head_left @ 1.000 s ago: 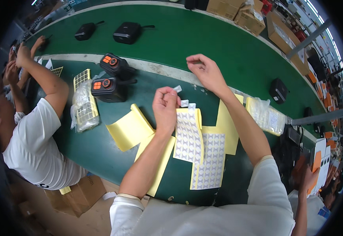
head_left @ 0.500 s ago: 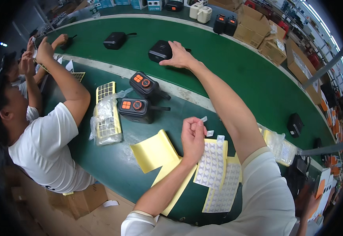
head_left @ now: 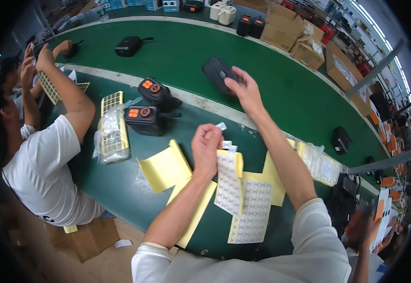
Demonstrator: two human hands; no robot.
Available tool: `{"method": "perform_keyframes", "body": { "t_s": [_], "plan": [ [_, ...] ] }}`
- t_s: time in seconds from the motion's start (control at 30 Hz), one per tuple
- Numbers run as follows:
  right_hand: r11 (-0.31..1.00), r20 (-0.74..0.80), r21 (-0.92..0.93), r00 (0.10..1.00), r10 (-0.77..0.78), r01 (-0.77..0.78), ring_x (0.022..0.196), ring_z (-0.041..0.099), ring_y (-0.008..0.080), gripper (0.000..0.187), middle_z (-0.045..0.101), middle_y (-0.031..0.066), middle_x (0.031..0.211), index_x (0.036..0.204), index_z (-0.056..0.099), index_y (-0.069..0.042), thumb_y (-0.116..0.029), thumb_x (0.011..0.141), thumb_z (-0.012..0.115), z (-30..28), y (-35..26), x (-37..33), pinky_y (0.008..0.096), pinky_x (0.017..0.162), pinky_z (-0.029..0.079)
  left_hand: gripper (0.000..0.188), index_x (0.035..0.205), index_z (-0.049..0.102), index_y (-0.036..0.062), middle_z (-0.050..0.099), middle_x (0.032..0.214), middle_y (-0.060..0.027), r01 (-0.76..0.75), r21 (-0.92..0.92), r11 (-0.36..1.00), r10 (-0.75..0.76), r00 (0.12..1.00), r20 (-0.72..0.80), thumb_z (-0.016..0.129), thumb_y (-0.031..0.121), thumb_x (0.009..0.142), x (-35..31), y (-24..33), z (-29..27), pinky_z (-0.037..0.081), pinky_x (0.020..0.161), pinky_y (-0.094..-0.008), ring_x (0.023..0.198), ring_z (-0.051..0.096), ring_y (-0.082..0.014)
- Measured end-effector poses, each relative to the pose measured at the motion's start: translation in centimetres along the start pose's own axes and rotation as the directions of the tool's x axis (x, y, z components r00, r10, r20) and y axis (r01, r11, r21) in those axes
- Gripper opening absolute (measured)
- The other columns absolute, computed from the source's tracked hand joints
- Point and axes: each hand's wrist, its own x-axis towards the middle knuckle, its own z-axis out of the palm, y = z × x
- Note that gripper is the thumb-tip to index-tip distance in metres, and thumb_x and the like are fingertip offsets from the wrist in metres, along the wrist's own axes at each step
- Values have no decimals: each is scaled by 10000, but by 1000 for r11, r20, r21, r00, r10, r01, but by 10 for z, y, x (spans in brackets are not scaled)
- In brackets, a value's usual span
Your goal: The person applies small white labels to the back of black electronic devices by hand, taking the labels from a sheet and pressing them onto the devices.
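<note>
My right hand [head_left: 249, 92] grips a black box-shaped device [head_left: 220, 75] by its right end, holding it tilted over the green conveyor belt [head_left: 290, 96]. Between the thumb and fingertips of my left hand [head_left: 206, 151] is a small white label [head_left: 221, 126]. More small labels [head_left: 229, 145] stick out beside that hand, at the top of a sheet of printed labels [head_left: 229, 184] on yellow backing. Whether the lower fingers also hold this sheet is hidden. A second label sheet [head_left: 255, 203] lies partly under it. Two black devices with orange buttons, one behind [head_left: 154, 90] and one nearer [head_left: 144, 119], stand left of my left hand.
Curled yellow backing paper [head_left: 165, 167] lies on the table [head_left: 125, 188]. Plastic-wrapped sheets lie at left [head_left: 113, 129] and right [head_left: 319, 165]. A co-worker [head_left: 49, 174] sits close on the left. Other devices rest on the belt, at far left [head_left: 128, 46] and right [head_left: 340, 140].
My right hand has lifted the black device off the belt and brought it nearer, turning it. The upper label sheet has shifted and tilted beside my left hand. The whole view has shifted slightly.
</note>
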Motion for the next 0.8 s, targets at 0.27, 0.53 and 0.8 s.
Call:
{"method": "perform_keyframes", "body": {
  "t_s": [0.27, 0.53, 0.8],
  "plan": [
    [962, -204, 202, 969, -142, 183, 1127, 521, 208, 634, 488, 157, 1248, 1342, 377, 53, -91, 815, 698, -8, 16, -117, 310, 930, 463, 81, 919, 546, 38, 540, 648, 2, 32, 0, 999, -32, 999, 16, 590, 107, 919, -12, 10, 14, 363, 429, -178, 489, 457, -27],
    [971, -151, 165, 978, -147, 171, 1123, 512, 224, 681, 434, 143, 1260, 1335, 396, 21, -135, 767, 737, -6, 28, -121, 337, 910, 490, 90, 918, 555, 35, 553, 663, 5, 7, 9, 1000, -7, 1000, -5, 602, 112, 913, -13, 5, 17, 351, 434, -169, 494, 454, -17],
    [981, -143, 126, 981, -129, 147, 1121, 510, 219, 689, 434, 135, 1255, 1328, 405, 14, -134, 749, 748, -5, 31, -122, 346, 898, 492, 158, 922, 543, 52, 528, 673, 2, -49, 122, 991, 53, 998, -30, 596, 201, 925, -9, -5, 13, 383, 448, -180, 509, 490, -49]
  ]
}}
